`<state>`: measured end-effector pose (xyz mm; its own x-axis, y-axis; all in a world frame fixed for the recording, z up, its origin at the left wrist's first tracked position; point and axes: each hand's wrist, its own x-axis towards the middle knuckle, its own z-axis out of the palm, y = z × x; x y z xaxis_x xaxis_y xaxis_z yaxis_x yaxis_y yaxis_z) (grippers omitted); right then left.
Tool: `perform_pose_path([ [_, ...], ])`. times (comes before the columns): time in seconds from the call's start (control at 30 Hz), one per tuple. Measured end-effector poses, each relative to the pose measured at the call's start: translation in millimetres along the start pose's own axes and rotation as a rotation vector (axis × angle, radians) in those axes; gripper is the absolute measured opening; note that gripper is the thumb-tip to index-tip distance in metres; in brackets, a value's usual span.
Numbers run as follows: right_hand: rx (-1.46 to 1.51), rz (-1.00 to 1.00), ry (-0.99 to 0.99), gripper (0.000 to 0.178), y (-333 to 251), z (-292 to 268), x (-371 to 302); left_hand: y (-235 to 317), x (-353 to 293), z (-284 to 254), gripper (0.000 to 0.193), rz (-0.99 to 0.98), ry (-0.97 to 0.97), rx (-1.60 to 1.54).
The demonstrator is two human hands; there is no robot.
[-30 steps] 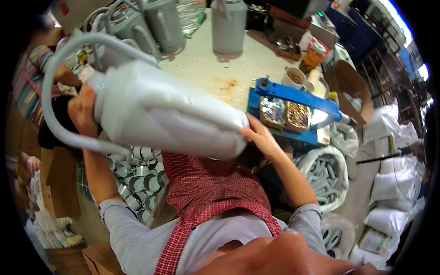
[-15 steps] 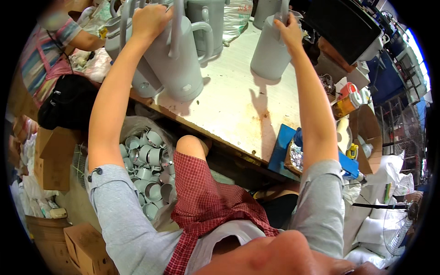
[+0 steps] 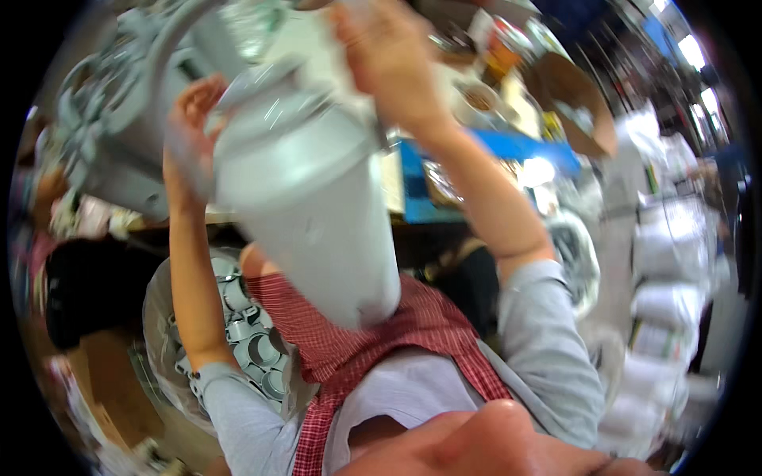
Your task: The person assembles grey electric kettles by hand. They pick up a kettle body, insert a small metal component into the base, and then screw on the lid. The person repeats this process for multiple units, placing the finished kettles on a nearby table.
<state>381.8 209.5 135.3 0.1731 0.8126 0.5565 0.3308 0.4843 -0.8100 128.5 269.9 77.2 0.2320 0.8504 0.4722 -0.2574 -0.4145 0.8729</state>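
Note:
A large pale grey jug (image 3: pixel 309 206) hangs tilted over my lap, its rim end away from me and its base toward me. The looped handle (image 3: pixel 163 63) curves along its left side. Beside the rim, within that loop, my left hand (image 3: pixel 194 115) has its fingers bent against the jug. Above the jug's right side is my right hand (image 3: pixel 389 67), smeared by motion. Something dark and narrow shows just under it, too blurred to name. More grey jugs (image 3: pixel 131 151) stand at the left of the worktable.
An open bag (image 3: pixel 163 309) of grey ring-shaped parts (image 3: pixel 262 349) sits below on the left. On the table's right are a blue tray (image 3: pixel 413 182), a bowl (image 3: pixel 476 99) and a cardboard box (image 3: pixel 583 95). White sacks (image 3: pixel 667 301) are stacked at the far right.
A jug has come off the table toward me and now hangs over my lap. Both hands have drawn closer together, and the view has turned.

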Motion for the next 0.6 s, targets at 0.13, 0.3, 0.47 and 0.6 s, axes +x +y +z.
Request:
perform_pose_path([
  [0.13,0.093,-0.036,-0.074,0.029,24.5,4.5,-107.3,-33.7,-96.3,50.1,0.073,-0.22,-0.538,-0.247],
  [0.3,-0.33,0.196,-0.2,0.02,93.4,-127.1,-189.2,-47.0,-132.0,39.8,0.068,-0.511,-0.077,-0.341],
  [0.47,-0.73,0.246,-0.258,0.014,164.7,-239.0,-200.6,-41.2,-117.5,76.7,0.061,-0.577,-0.061,-0.294],
  [0.6,-0.68,0.173,-0.443,0.013,199.7,-242.3,-188.9,-35.9,-101.8,115.1,0.06,-0.618,-0.188,-0.238],
])
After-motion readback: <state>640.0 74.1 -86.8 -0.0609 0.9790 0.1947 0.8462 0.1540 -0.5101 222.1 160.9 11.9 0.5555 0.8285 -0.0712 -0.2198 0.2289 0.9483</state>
